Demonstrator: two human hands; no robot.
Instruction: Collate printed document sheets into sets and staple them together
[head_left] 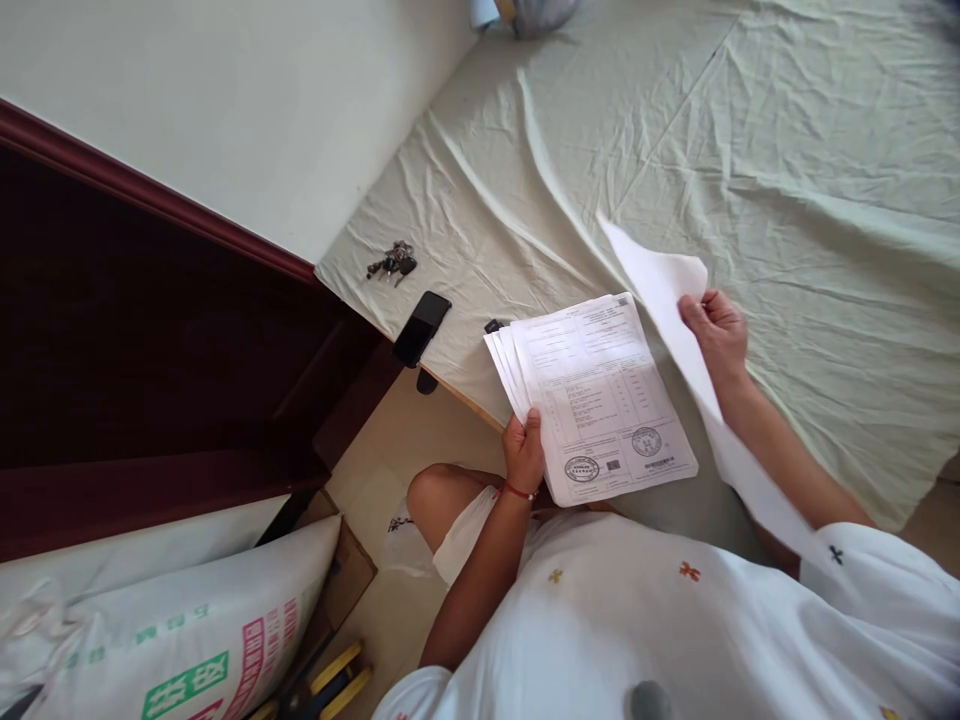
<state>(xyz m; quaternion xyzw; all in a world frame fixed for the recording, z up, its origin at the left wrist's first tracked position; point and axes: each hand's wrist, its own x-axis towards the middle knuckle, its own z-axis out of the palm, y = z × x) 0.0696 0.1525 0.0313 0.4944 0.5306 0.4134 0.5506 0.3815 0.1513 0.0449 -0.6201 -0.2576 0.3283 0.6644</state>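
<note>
A stack of printed papers [607, 400], the top one marked with round and oval stamps, is gripped at its left edge by my left hand [525, 455]. The thumb lies on top and the sheets fan out slightly on that side. To the right, my right hand [716, 330] pinches a single paper sheet [667, 320] near its upper edge. That sheet hangs nearly edge-on beside the stack, its lower part reaching toward my shirt. Any print on it is hidden from me.
A bed-like surface with a pale green sheet [810, 260] spreads ahead. Near its left edge lie a black phone [422, 328] and a bunch of keys [394, 262]. A dark wooden cabinet [150, 320] and a large white sack [202, 620] stand at left.
</note>
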